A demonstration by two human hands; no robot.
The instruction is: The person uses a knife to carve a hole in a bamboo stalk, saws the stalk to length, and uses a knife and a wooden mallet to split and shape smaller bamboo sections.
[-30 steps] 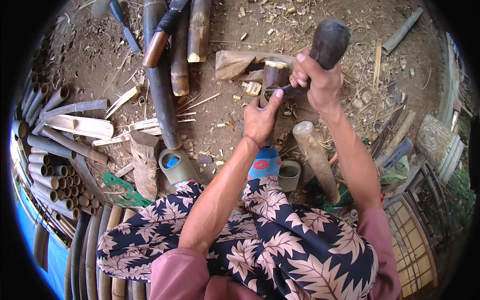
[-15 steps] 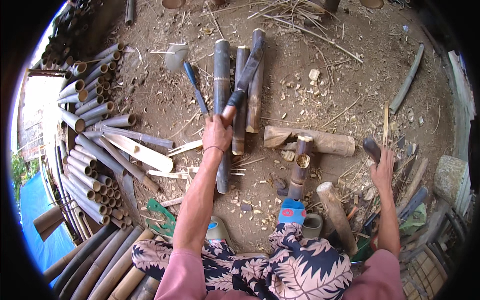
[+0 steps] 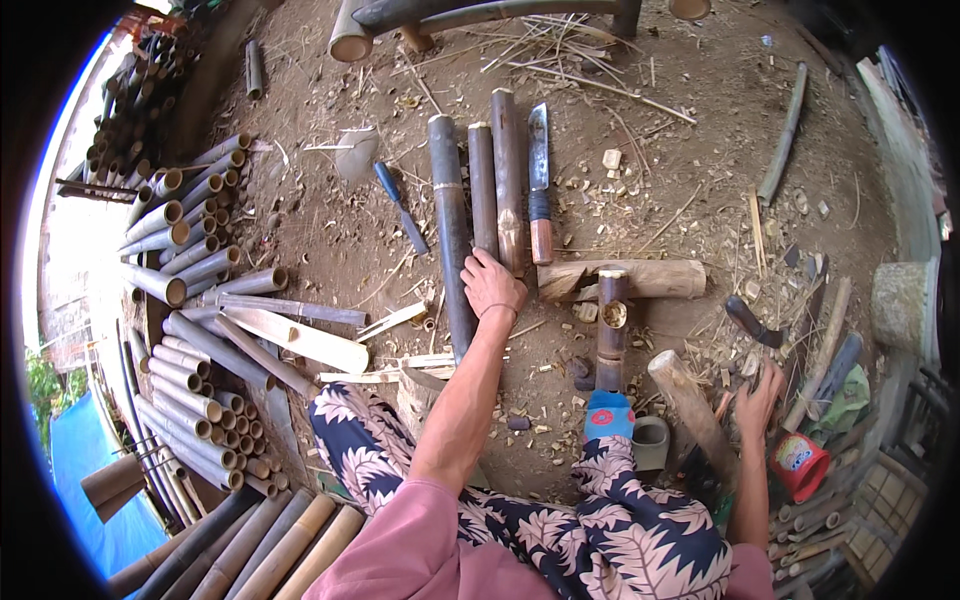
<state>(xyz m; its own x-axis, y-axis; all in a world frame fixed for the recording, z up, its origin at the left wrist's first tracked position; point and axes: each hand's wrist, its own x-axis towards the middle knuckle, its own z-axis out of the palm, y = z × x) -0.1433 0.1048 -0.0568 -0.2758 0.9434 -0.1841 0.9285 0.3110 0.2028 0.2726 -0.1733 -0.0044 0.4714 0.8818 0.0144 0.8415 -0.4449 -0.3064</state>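
My left hand (image 3: 493, 285) is closed round the near end of the middle bamboo tube (image 3: 482, 185). On either side lie a longer dark bamboo tube (image 3: 450, 225) and a brownish bamboo tube (image 3: 507, 170). A machete (image 3: 540, 185) with a wooden handle rests on the dirt just right of them. At the right, my right hand (image 3: 757, 402) is empty, its fingers stretched toward the ground clutter. Beyond its fingertips lies a dark-handled curved knife (image 3: 752, 322). A notched bamboo piece (image 3: 610, 335) stands by my blue-socked foot (image 3: 608, 415), against a split log (image 3: 640, 280).
A blue-handled chisel-like tool (image 3: 402, 208) lies left of the tubes. Bamboo stacks (image 3: 190, 400) fill the left side. A short log (image 3: 690, 400) and a red container (image 3: 800, 465) flank my right hand. A bamboo bench (image 3: 500, 12) stands at the far edge.
My left hand has let go of the machete, now lying right of the tubes, and grips the middle tube. My right hand has released the curved knife and moved nearer to me.
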